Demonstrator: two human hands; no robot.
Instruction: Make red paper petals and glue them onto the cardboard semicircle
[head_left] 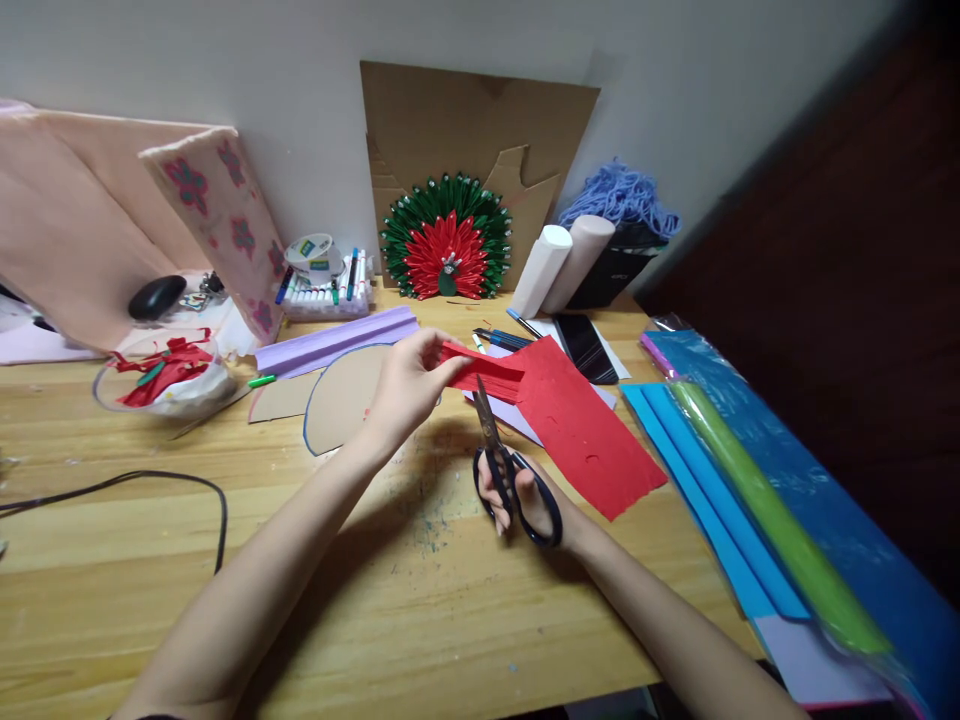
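— Head view: mid-cut, apparently, slicing strips from the red sheet point(585, 430) on the table point(375, 600)?
— Seems so. Left hand point(409, 385) pinched tight on a red strip point(484, 372), lifted clear.
— Right hand point(525, 500)?
— Curled through the scissors point(502, 460) handles, with blades barely parted beneath the strip. Probably calls for tension and square blades next.

— Where does the red foam sheet point(585, 425) lie?
— On your pale wooden table point(225, 620), right of the half-round brown cardboard piece point(337, 400). Your black-handled steel scissors point(495, 450) sit just before it; clear plastic bowl point(105, 392) far left, blue foam sheets point(705, 480) far right.
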